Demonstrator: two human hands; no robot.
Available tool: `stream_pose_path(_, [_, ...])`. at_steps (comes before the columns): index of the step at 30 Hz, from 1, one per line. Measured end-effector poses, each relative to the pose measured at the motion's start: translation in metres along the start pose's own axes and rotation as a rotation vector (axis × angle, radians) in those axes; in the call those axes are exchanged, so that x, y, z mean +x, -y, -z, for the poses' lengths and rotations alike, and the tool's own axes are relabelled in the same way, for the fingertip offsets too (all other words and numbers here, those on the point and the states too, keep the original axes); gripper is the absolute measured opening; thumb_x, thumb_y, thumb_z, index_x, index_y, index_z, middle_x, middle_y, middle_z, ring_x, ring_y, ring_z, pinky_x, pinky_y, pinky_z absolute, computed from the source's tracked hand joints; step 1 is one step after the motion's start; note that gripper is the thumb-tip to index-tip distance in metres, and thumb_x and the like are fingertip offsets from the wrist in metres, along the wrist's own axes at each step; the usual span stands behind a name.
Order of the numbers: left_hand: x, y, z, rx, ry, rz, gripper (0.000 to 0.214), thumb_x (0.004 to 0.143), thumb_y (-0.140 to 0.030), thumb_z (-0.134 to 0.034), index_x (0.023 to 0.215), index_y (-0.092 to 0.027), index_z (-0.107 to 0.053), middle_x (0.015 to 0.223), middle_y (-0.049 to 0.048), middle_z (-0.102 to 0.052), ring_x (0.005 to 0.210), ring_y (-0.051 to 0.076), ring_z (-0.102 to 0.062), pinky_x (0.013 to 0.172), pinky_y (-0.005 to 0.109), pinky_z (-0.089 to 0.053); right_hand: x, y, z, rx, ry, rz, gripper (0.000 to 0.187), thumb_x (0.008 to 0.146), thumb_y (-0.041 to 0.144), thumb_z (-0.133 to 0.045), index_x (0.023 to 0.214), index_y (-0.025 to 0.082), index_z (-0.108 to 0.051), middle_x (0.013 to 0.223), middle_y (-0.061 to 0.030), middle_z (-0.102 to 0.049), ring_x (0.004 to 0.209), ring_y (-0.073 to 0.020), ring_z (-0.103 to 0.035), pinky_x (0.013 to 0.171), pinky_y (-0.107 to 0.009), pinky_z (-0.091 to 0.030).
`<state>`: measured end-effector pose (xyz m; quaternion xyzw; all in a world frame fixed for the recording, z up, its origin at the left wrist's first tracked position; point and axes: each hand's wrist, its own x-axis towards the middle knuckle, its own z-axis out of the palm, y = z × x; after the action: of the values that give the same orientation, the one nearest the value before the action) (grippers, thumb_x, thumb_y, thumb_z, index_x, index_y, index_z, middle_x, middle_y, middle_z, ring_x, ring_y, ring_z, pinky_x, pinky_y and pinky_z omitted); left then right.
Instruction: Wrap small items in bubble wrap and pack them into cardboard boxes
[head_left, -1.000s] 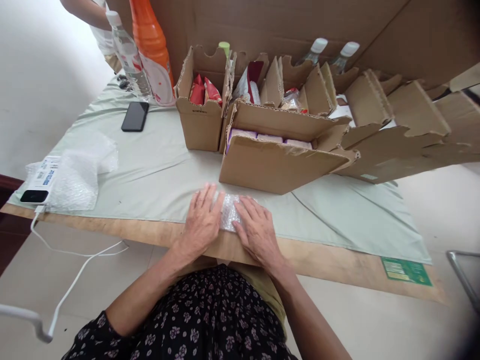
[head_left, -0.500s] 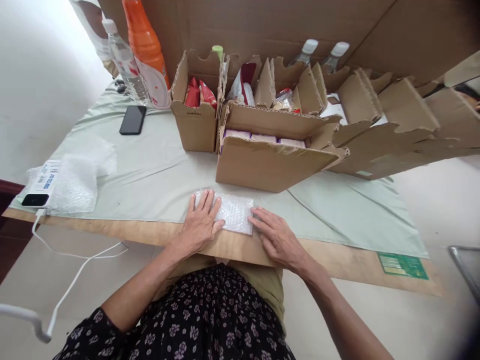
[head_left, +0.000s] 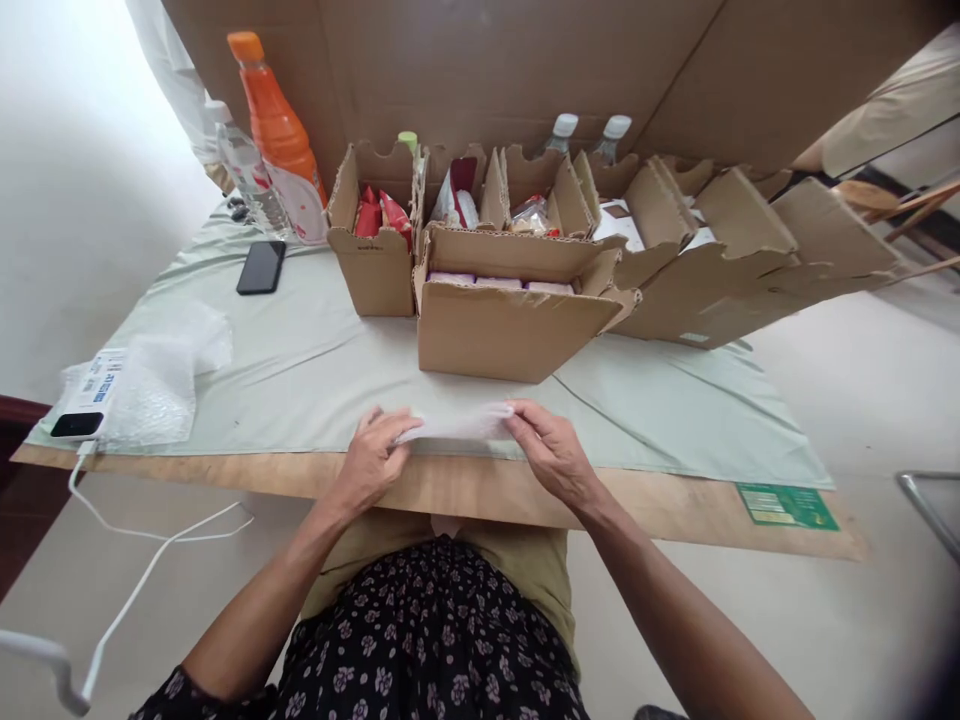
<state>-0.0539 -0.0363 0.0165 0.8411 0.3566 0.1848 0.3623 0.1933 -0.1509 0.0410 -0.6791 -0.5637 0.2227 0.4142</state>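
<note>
A piece of bubble wrap (head_left: 461, 424), folded into a flat strip, stretches between my hands just above the front of the table. My left hand (head_left: 373, 455) pinches its left end. At the other end my right hand (head_left: 551, 445) grips it between thumb and fingers. The wrap is tilted and slightly blurred, so whether anything lies inside it I cannot tell. Behind it stands a low cardboard box (head_left: 517, 335) with several white-and-purple packs (head_left: 499, 284) inside.
A row of cardboard bins (head_left: 375, 270) holds packets along the back. On the left are an orange bottle (head_left: 281, 135), a clear bottle (head_left: 247, 165), a black phone (head_left: 261, 267) and loose bubble wrap (head_left: 161, 385). A white cable (head_left: 124, 620) hangs off the table's front edge.
My hands have gone from lying flat on the bubble wrap to gripping its two ends. The wrap has been lifted and tilted up off the table. The head view has shifted slightly.
</note>
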Motion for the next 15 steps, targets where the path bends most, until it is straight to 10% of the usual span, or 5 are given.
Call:
stream_pose_path(4, [-0.009, -0.012, 0.018, -0.36, 0.094, 0.182, 0.026, 0.095, -0.037, -0.057, 0.093, -0.018, -0.074, 0.085, 0.0038, -0.073, 0.08, 0.021, -0.067, 0.073, 0.03, -0.053, -0.015, 0.008, 0.002, 0.308, -0.042, -0.146, 0.031, 0.097, 0.046, -0.059, 0.11, 0.021, -0.07, 0.093, -0.0053, -0.075, 0.086, -0.0211, -0.071, 0.076, -0.034, -0.059])
stream_pose_path(9, [-0.001, -0.035, 0.029, -0.693, -0.071, 0.285, 0.036, 0.088, -0.041, -0.069, 0.114, -0.016, -0.07, 0.093, 0.0047, -0.075, 0.087, 0.021, -0.07, 0.077, 0.028, -0.055, -0.026, 0.023, 0.007, 0.255, -0.126, -0.086, 0.06, 0.096, 0.041, -0.066, 0.151, 0.025, -0.048, 0.081, 0.0009, -0.071, 0.073, -0.0165, -0.069, 0.071, -0.032, -0.059])
stream_pose_path(15, [0.061, -0.103, 0.073, -0.472, -0.389, -0.092, 0.036, 0.091, -0.03, -0.065, 0.126, -0.02, -0.067, 0.084, -0.0012, -0.069, 0.073, 0.014, -0.063, 0.069, 0.023, -0.051, 0.021, 0.063, 0.07, 0.2, -0.379, 0.098, 0.063, 0.091, 0.038, -0.075, 0.149, 0.032, -0.051, 0.096, -0.0022, -0.077, 0.079, -0.0173, -0.071, 0.068, -0.033, -0.061])
